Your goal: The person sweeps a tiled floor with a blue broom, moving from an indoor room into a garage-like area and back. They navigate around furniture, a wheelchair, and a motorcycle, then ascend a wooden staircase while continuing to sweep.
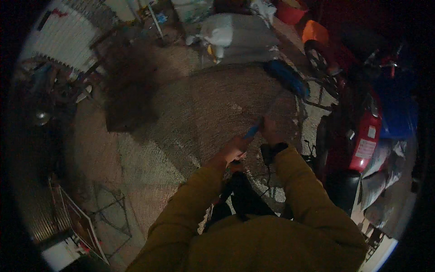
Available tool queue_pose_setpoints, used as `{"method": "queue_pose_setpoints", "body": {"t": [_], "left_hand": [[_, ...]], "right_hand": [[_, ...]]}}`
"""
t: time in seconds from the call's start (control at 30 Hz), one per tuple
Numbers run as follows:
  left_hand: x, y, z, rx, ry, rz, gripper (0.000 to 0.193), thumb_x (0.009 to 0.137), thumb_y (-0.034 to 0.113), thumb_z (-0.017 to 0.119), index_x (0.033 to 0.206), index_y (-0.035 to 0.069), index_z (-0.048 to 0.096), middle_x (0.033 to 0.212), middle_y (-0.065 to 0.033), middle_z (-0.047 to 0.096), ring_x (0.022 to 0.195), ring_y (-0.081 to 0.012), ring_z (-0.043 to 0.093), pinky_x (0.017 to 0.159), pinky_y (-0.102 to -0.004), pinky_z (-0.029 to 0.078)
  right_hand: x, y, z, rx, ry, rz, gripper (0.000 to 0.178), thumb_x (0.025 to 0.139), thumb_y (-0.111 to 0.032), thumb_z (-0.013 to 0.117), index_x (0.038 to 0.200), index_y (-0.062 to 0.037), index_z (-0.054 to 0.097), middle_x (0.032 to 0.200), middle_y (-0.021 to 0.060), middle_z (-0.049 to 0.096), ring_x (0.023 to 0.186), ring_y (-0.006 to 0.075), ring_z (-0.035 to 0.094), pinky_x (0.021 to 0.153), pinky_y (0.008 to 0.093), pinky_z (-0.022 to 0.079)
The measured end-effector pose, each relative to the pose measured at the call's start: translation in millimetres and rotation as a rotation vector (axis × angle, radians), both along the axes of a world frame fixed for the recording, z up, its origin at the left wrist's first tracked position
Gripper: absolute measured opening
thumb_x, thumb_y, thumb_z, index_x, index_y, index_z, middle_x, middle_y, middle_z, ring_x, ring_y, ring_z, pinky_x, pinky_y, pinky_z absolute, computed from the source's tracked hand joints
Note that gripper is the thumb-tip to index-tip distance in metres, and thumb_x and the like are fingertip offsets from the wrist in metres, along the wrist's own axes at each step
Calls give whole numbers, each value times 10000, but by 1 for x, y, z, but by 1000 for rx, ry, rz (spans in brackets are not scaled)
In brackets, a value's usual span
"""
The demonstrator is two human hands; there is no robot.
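A broom is in both my hands, its blue handle (251, 131) slanting away to the front right. Lower on the body side, my left hand (234, 148) is closed round the handle. My right hand (271, 130) grips it farther along, with a dark band at the wrist. At the far end, the blue bristle head (288, 78) rests by the right edge of the brown floor covering (217, 95). The stick between my right hand and the head is dim and hard to make out.
On the right stand a red motorbike (366, 136) and a blue container (398, 106). An orange object (316, 31) and a red tub (291, 11) lie beyond. Grey sacks (240, 38) lie at the far side. Clutter fills the left; a framed board (79, 222) leans lower left.
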State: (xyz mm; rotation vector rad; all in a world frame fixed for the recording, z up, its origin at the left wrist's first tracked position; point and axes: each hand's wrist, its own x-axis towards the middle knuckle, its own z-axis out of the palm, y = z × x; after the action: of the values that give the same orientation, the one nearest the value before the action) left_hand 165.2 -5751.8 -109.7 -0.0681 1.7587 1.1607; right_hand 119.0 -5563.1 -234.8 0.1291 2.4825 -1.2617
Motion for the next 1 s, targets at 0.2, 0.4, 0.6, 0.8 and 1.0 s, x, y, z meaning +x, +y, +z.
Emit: {"method": "queue_pose_setpoints", "body": {"t": [0.2, 0.4, 0.6, 0.8, 1.0], "left_hand": [[98, -93, 45, -27, 257, 164, 355, 799, 350, 482, 978, 49, 541, 583, -96, 482, 505, -156, 477, 455, -346, 366], [250, -168, 66, -147, -310, 601, 377, 795, 380, 484, 1009, 75, 537, 590, -51, 495, 531, -122, 458, 474, -284, 371], [433, -224, 106, -179, -324, 758, 257, 796, 253, 508, 970, 65, 524, 582, -40, 497, 469, -131, 453, 440, -279, 380], [487, -243, 132, -335, -332, 761, 332, 763, 319, 573, 927, 37, 509, 557, -15, 476, 443, -98, 439, 414, -247, 364], [413, -267, 123, -32, -406, 1078, 420, 700, 268, 647, 975, 21, 447, 543, -12, 434, 399, -90, 393, 344, -235, 313]], "right_hand": [[37, -78, -32, 503, 194, -155, 461, 808, -447, 432, 848, -4, 557, 726, 153, 557, 644, 261, 527, 610, 389, 452], [163, -152, -76, 489, -139, 322, 386, 759, -399, 506, 812, -25, 587, 843, 149, 532, 741, 269, 506, 635, 405, 417], [277, -224, -56, -305, -147, 1049, 272, 763, -304, 518, 787, -35, 550, 835, 127, 502, 723, 249, 483, 637, 397, 393], [319, -330, 31, -785, -468, 835, 227, 765, -248, 542, 836, -40, 484, 805, 116, 504, 679, 198, 477, 609, 364, 395], [239, -350, 97, -241, 116, 1274, 292, 758, -246, 537, 965, -51, 468, 881, 120, 493, 769, 249, 485, 708, 388, 394]]}}
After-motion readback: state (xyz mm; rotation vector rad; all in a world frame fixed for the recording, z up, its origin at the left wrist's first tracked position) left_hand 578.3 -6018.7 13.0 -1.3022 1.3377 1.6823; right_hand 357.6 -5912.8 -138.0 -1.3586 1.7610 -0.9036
